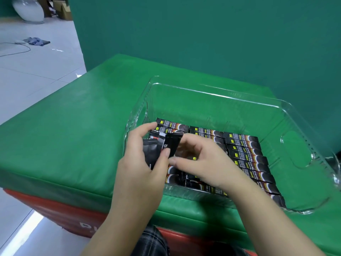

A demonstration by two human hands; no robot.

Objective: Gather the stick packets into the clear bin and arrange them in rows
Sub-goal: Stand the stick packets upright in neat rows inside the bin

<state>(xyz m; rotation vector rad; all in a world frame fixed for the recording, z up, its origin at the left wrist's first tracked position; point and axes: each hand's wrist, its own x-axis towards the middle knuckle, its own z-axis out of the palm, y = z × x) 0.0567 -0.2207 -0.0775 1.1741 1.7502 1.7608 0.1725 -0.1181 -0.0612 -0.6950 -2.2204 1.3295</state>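
Nearest the camera, both forearms reach over the near edge of the green padded top [73, 137] and into the clear bin [304, 130]. The left hand [145, 163] grips a small fan of stick packets [156, 146] over the bin's near-left corner, thumb on top and fingers curled behind them. The right hand [199, 159] meets it there: its thumb and forefinger pinch the upright end of one packet [173, 145] in that fan, as if drawing it free.

The fan is loose, its packets splayed at different angles. If the pull is quick or the left grip slackens, I judge a neighbour could slide out with it and drop crosswise onto the laid packets below.

Under the right wrist, along the bin's near wall, a few packets [186, 179] lie askew, partly hidden by the hand. Setting a new one over them without squaring them first would likely leave the left row crooked.

Further in, three columns of packets lie side by side. The right-hand column [252, 161] runs nearly from near wall to far wall and looks tidy. A wrist brushing across it could nudge the packets out of line, since nothing pins them.

Beyond lies the bin's far wall, and bare floor by the far-right corner.
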